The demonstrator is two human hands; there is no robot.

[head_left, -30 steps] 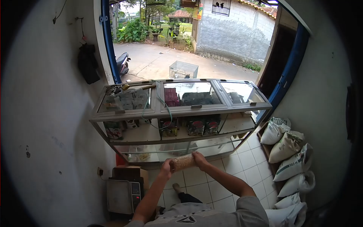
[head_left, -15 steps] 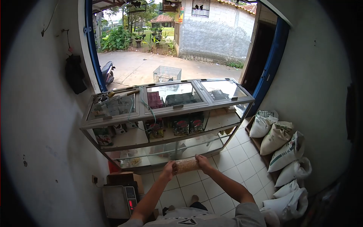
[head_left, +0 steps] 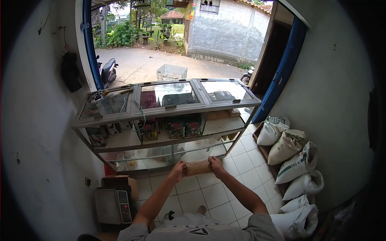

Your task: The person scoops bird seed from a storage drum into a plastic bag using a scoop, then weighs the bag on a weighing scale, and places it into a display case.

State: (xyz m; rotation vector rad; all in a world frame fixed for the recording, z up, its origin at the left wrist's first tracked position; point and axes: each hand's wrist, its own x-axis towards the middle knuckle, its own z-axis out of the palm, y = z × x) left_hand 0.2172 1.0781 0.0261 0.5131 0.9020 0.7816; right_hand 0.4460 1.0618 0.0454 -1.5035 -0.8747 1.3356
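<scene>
A clear plastic bag of light brown grain [head_left: 198,168] is stretched sideways between my two hands, in front of the display case's lower part. My left hand [head_left: 177,171] grips its left end, fingers closed. At the other end, my right hand [head_left: 217,166] pinches the bag's plastic, with some of it sticking up beside the fingers. The bag hangs above the tiled floor, roughly level. Its contents look like small grains, too fine to make out singly.
A glass display case [head_left: 169,110] with packets inside stands ahead. At lower left is a digital scale [head_left: 113,207] near a cardboard box [head_left: 133,188]. Several open sacks [head_left: 286,146] line the right wall. Beyond the case, a wire cage [head_left: 171,72] stands outside.
My view has shifted right, so the case, scale and sacks appear farther left. Both hands still hold the bag, my right hand now slightly lower relative to its end.
</scene>
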